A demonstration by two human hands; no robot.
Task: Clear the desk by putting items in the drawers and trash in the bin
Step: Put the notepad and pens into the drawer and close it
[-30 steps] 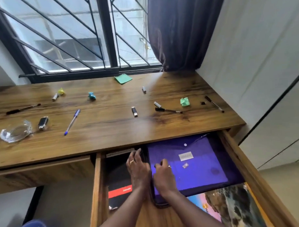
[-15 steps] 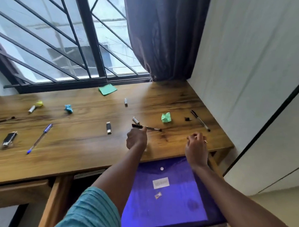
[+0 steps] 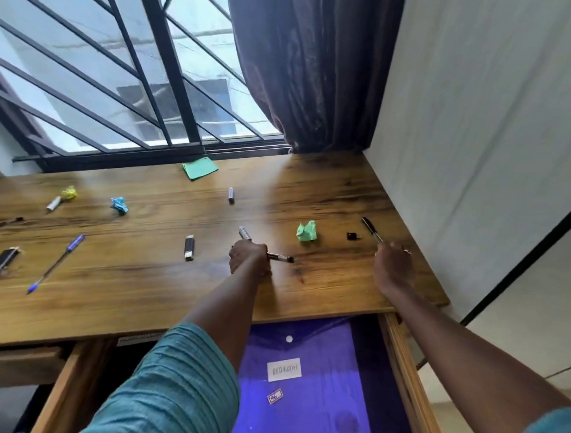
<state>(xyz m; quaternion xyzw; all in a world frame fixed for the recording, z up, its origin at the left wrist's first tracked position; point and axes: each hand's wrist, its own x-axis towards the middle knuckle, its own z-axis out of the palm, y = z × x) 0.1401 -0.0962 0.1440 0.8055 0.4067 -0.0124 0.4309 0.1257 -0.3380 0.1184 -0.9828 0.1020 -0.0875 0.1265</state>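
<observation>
My left hand (image 3: 248, 258) is closed in a fist over a black pen (image 3: 281, 258) on the wooden desk (image 3: 134, 298); the pen's tip pokes out to the right. A silver cap (image 3: 244, 233) lies just beyond its knuckles. My right hand (image 3: 392, 265) rests near the desk's right edge, with curled fingertips touching the near end of a second black pen (image 3: 370, 228). Between the hands lie a crumpled green paper (image 3: 306, 231) and a small black cap (image 3: 352, 235). Below the desk, the open drawer (image 3: 403, 375) holds a purple folder (image 3: 311, 395).
Across the desk lie a black USB stick (image 3: 189, 248), a silver marker (image 3: 231, 195), green sticky notes (image 3: 199, 167), blue (image 3: 119, 205) and yellow (image 3: 69, 192) paper balls, a blue pen (image 3: 55, 264) and a black stick (image 3: 3, 261). A white wall borders the right side.
Both hands left the drawer and rose onto the desk. The left closed over the middle black pen; the right slid forward to the pen at the right. My view tilted up.
</observation>
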